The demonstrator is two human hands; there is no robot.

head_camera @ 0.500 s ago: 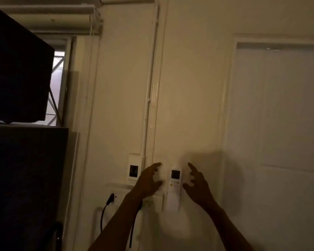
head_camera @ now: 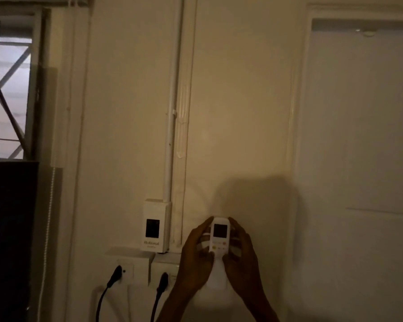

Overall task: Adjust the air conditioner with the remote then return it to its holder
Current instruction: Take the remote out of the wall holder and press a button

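I have my left hand [head_camera: 197, 254] and right hand [head_camera: 239, 253] clamped on either side of the slim white plastic remote [head_camera: 219, 238], fingers wrapped round its edges against the cream wall [head_camera: 242, 112]. In this dimness I judge a skewed pull could jam it in its holder, which is hidden below my fingers. Its dark screen sits above orange buttons between my thumbs.

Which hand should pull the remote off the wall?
Probably the right hand: it wraps the remote on its free side. The left hand grips too, but sits next to the sockets.
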